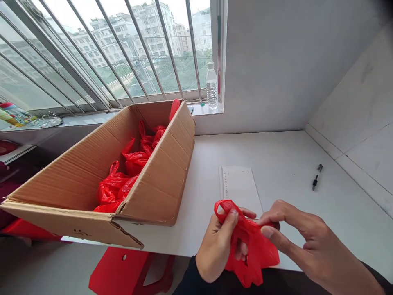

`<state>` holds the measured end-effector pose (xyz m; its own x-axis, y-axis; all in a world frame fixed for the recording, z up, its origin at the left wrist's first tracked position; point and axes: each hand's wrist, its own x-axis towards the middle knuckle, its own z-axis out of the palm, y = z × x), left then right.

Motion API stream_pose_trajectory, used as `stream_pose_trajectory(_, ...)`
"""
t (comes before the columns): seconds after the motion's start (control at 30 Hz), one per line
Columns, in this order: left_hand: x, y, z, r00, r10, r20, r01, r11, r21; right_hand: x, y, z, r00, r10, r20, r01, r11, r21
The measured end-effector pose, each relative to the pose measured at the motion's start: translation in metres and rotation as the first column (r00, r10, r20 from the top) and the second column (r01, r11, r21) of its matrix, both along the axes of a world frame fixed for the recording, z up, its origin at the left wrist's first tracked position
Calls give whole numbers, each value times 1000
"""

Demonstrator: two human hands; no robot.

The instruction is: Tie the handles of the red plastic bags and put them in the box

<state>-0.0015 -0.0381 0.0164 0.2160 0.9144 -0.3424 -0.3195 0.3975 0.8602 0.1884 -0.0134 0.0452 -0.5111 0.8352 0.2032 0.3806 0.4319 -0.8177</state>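
Your left hand and right hand are pinching a light-looking, limp bag at the bench's near edge, loop likely offering purchase.

A clear plastic bottle with a white cap is standing on the pale windowsill, and silvery metal bars are running across the window, with pale multi-storey buildings showing outside. Some colourful shiny packaging is lying way over at the sill's left end. On the white tabletop, a flat white notepad is lying near a black-and-clear pen—well, kinda apart, actually. A bright red stool (round hole in the top, btw) is sitting below.
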Motion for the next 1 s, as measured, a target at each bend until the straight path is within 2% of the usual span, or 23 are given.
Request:
stream_pose_trajectory(0.13,-6,5,2,994,-17,106,7,996,90,-5,-8,-3,991,134,26,-136,989,65)
stream_pose_trajectory(0.23,-7,4,5,989,-66,130,47,988,144,-8,-5,-8,988,124,90,-128,991,34)
stream_pose_trajectory(0.37,-8,1,8,973,-127,191,88,975,203,-9,2,-15,991,113,70,-110,993,-48)
stream_pose_trajectory(0.47,-11,-1,7,978,-121,169,83,973,216,-10,5,-15,989,135,67,-131,990,-60)
stream_pose_trajectory(0.67,-17,-2,3,998,-69,10,65,968,243,-9,6,-12,972,213,96,-207,976,-66)
stream_pose_trajectory(0.73,-16,-4,3,998,-50,-28,55,965,258,-9,7,-15,981,185,61,-180,980,-86)
stream_pose_trajectory(0.8,-14,-6,6,990,-52,-130,88,953,290,-11,10,-19,991,133,-6,-133,986,-100)
stream_pose_trajectory(0.9,-13,-8,9,930,-35,-365,171,922,348,-16,16,-23,988,127,-87,-139,978,-156)
stream_pose_trajectory(1.0,-15,-9,3,797,104,-595,223,865,450,-23,22,-26,976,172,-133,-201,946,-253)
